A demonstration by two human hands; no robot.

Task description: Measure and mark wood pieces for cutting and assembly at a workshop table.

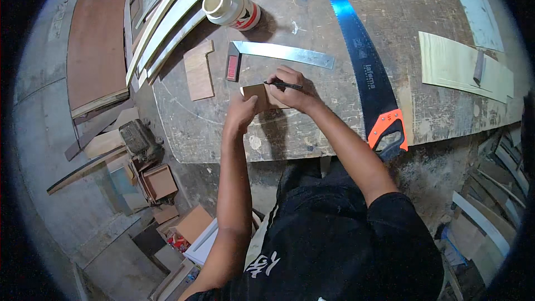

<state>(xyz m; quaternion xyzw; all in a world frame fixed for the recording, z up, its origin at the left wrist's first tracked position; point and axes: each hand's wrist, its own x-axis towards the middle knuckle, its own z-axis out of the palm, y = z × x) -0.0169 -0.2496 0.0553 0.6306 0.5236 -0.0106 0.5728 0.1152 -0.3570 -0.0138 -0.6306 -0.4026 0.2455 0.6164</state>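
My left hand point(241, 112) grips a small brown wooden piece point(254, 95) near the front of the worktable point(312, 134), its thumb resting on the face. A slim black pen point(288, 85) is held in my right hand point(293, 96), its tip close to the upper right edge of that piece. Just beyond my hands lies a try square point(287, 53) with a steel blade and a dark and red stock. A flat wooden piece with a notched edge point(199, 72) lies to its left. My right fingers partly cover the wooden piece.
A handsaw point(365, 67) with an orange and black handle lies to the right, its handle at the table's front edge. White glue bottle point(245, 14) stands far left by long wood strips point(167, 28). Pale thin boards point(451, 67) lie far right. Offcuts point(159, 181) litter the floor.
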